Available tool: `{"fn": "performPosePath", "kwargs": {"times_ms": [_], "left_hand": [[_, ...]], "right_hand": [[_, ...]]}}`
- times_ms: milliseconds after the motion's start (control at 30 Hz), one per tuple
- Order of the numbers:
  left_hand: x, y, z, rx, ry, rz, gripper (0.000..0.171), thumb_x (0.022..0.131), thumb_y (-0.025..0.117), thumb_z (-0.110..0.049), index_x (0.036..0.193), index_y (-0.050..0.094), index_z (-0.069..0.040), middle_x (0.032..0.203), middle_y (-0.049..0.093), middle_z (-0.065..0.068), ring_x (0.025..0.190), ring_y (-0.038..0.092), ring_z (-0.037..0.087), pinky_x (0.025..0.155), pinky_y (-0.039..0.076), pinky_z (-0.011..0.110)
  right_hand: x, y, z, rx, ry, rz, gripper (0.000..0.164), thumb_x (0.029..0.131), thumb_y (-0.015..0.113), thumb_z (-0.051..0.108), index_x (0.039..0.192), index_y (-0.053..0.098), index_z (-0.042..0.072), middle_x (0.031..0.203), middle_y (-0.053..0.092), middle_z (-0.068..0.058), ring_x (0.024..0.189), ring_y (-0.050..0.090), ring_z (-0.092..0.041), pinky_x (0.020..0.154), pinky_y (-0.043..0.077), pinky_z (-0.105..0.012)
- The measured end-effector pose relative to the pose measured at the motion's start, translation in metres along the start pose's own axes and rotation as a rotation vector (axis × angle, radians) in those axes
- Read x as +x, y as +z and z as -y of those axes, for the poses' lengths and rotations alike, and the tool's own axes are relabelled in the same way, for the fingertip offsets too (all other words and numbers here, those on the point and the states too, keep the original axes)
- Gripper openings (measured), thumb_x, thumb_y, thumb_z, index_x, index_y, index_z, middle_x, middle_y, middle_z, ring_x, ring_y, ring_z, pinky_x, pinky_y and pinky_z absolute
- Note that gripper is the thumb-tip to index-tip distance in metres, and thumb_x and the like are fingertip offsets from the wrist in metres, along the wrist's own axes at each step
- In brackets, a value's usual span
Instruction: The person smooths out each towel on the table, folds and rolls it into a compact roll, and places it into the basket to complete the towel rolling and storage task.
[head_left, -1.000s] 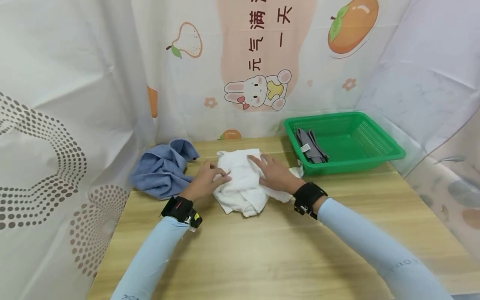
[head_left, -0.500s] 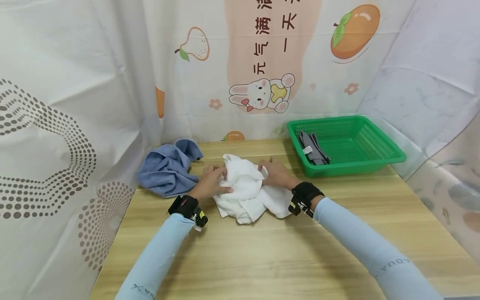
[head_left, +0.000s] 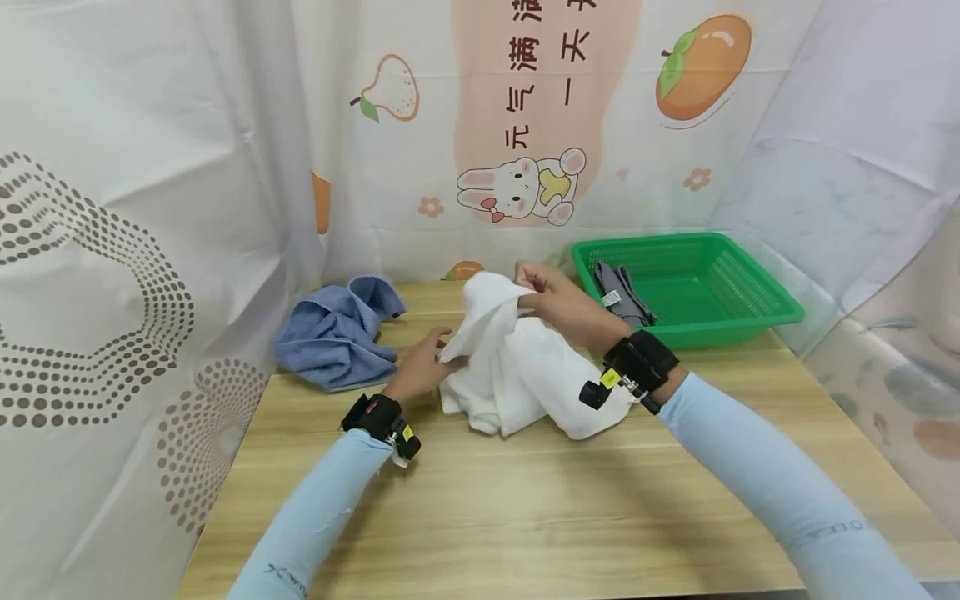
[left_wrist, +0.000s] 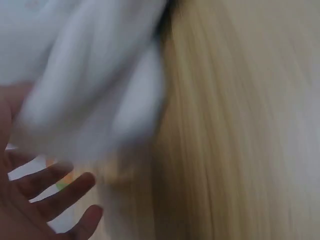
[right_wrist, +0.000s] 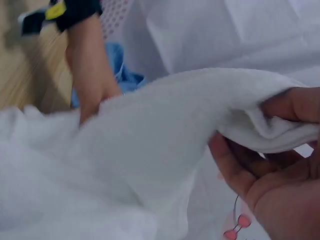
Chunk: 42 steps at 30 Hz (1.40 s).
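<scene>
A crumpled white towel (head_left: 491,367) is partly raised over the wooden table, its lower folds spread near the tabletop. My right hand (head_left: 558,304) pinches its upper edge; in the right wrist view the thumb and fingers of that hand (right_wrist: 280,180) close on the folded edge of the towel (right_wrist: 140,145). At the towel's left side is my left hand (head_left: 422,367), the cloth overlapping its fingertips. In the left wrist view that hand (left_wrist: 45,200) has its fingers spread apart beneath the blurred towel (left_wrist: 95,75), with nothing gripped between them.
A rumpled blue towel (head_left: 333,337) lies to the left of my left hand. At the back right stands a green plastic basket (head_left: 690,333) with a folded grey cloth (head_left: 626,296) inside. Printed curtains (head_left: 390,183) hang behind and beside the wooden table (head_left: 480,517).
My right hand has lifted the towel's edge up and away from the table. The left hand, earlier gripping the cloth, now has its fingers loosened beside it.
</scene>
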<state>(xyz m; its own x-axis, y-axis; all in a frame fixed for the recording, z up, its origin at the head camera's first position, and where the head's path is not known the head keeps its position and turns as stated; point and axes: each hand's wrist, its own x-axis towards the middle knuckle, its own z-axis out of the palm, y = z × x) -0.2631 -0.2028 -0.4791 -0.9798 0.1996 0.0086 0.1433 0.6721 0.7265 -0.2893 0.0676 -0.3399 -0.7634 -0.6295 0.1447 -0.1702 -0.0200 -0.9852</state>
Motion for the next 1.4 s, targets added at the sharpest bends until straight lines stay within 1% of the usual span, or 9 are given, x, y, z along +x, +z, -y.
{"fn": "performPosePath", "kwargs": {"times_ms": [267, 367, 567, 733, 867, 967, 1033, 1233, 1400], "left_hand": [[0.003, -0.01, -0.021, -0.107, 0.082, -0.172, 0.036, 0.099, 0.07, -0.027, 0.128, 0.06, -0.008, 0.12, 0.068, 0.014, 0.106, 0.066, 0.032, 0.088, 0.052, 0.048], [0.0, -0.028, -0.022, -0.067, 0.089, -0.273, 0.04, 0.095, 0.077, -0.034, 0.116, 0.062, -0.004, 0.107, 0.069, 0.016, 0.093, 0.066, 0.032, 0.078, 0.051, 0.046], [-0.018, -0.07, -0.028, -0.103, 0.098, -0.653, 0.038, 0.093, 0.078, -0.027, 0.113, 0.06, -0.001, 0.111, 0.05, 0.021, 0.093, 0.049, 0.035, 0.079, 0.041, 0.048], [-0.02, -0.074, -0.042, -0.004, 0.216, -0.681, 0.076, 0.081, 0.088, -0.043, 0.133, 0.049, -0.005, 0.132, 0.037, 0.023, 0.11, 0.045, 0.035, 0.089, 0.041, 0.05], [-0.017, -0.068, -0.076, 0.223, 0.613, -0.644, 0.124, 0.058, 0.101, -0.046, 0.155, 0.031, -0.013, 0.159, 0.023, 0.023, 0.145, 0.025, 0.038, 0.1, 0.028, 0.062], [-0.017, -0.067, -0.112, 0.385, 0.863, -0.625, 0.115, 0.067, 0.098, -0.042, 0.157, 0.03, -0.02, 0.161, 0.031, 0.016, 0.146, 0.031, 0.035, 0.098, 0.028, 0.061], [-0.018, -0.069, -0.13, 0.484, 0.94, -0.637, 0.094, 0.077, 0.093, -0.032, 0.154, 0.039, -0.02, 0.149, 0.047, 0.015, 0.133, 0.046, 0.036, 0.096, 0.033, 0.058], [-0.023, -0.08, -0.131, 0.489, 0.832, -0.74, 0.033, 0.087, 0.078, -0.006, 0.119, 0.068, -0.005, 0.098, 0.065, 0.015, 0.086, 0.064, 0.036, 0.074, 0.049, 0.05], [-0.028, -0.097, -0.12, 0.352, 0.722, -0.892, 0.039, 0.09, 0.076, -0.014, 0.126, 0.064, -0.004, 0.1, 0.068, 0.02, 0.081, 0.066, 0.038, 0.068, 0.054, 0.052]], "right_hand": [[-0.016, -0.012, 0.053, 0.468, -0.124, -0.102, 0.029, 0.104, 0.051, -0.003, 0.08, 0.043, 0.011, 0.069, 0.041, -0.001, 0.063, 0.041, -0.015, 0.061, 0.036, -0.025], [-0.027, -0.025, 0.065, 0.551, -0.159, -0.12, 0.027, 0.104, 0.055, -0.002, 0.083, 0.043, 0.01, 0.074, 0.044, -0.001, 0.066, 0.044, -0.015, 0.059, 0.036, -0.024], [-0.039, -0.04, 0.066, 0.683, -0.135, -0.146, 0.018, 0.106, 0.048, -0.002, 0.092, 0.041, 0.006, 0.09, 0.053, -0.005, 0.081, 0.059, -0.018, 0.067, 0.05, -0.028], [-0.033, -0.032, 0.065, 0.777, -0.098, -0.18, 0.006, 0.107, 0.05, 0.002, 0.108, 0.053, 0.006, 0.111, 0.061, -0.006, 0.092, 0.064, -0.019, 0.075, 0.055, -0.028], [-0.018, -0.008, 0.064, 0.587, -0.026, -0.152, 0.012, 0.107, 0.05, 0.002, 0.113, 0.052, 0.012, 0.111, 0.061, -0.004, 0.09, 0.061, -0.017, 0.075, 0.052, -0.029], [-0.009, 0.015, 0.057, 0.413, 0.031, -0.081, 0.017, 0.106, 0.047, 0.001, 0.116, 0.048, 0.015, 0.115, 0.056, -0.003, 0.098, 0.058, -0.016, 0.081, 0.05, -0.029], [-0.008, 0.028, 0.05, 0.331, 0.053, -0.029, 0.02, 0.106, 0.045, 0.002, 0.123, 0.046, 0.015, 0.122, 0.053, -0.005, 0.106, 0.055, -0.018, 0.089, 0.048, -0.031], [-0.009, 0.031, 0.009, -0.065, 0.035, 0.033, 0.046, 0.107, 0.057, 0.02, 0.148, 0.038, 0.013, 0.144, 0.053, -0.009, 0.13, 0.051, -0.023, 0.112, 0.038, -0.047], [-0.01, 0.015, -0.062, -0.72, -0.066, 0.008, 0.042, 0.094, 0.077, 0.025, 0.131, 0.065, 0.011, 0.124, 0.07, -0.004, 0.109, 0.065, -0.021, 0.093, 0.05, -0.044]]}}
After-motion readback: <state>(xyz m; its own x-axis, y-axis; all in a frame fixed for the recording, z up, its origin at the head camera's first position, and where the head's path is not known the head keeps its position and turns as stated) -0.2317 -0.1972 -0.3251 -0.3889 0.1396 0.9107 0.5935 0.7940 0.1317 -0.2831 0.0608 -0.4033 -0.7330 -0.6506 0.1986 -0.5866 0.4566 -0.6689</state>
